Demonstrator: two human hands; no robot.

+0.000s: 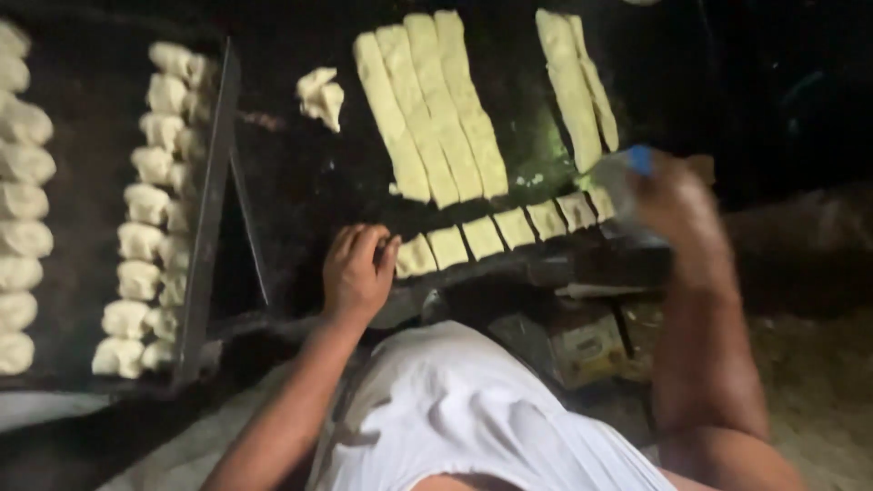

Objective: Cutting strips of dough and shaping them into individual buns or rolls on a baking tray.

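Note:
Long pale dough strips lie side by side on a dark work surface, with two more strips to the right. A row of small cut dough squares runs along the near edge. My left hand rests with curled fingers beside the leftmost square, touching or nearly touching it. My right hand is blurred at the right end of the row and grips a pale scraper-like tool with a blue part.
A dark tray at left holds rows of shaped dough pieces; more pieces sit at the far left. A loose dough lump lies behind the tray. A small box lies below the surface's edge.

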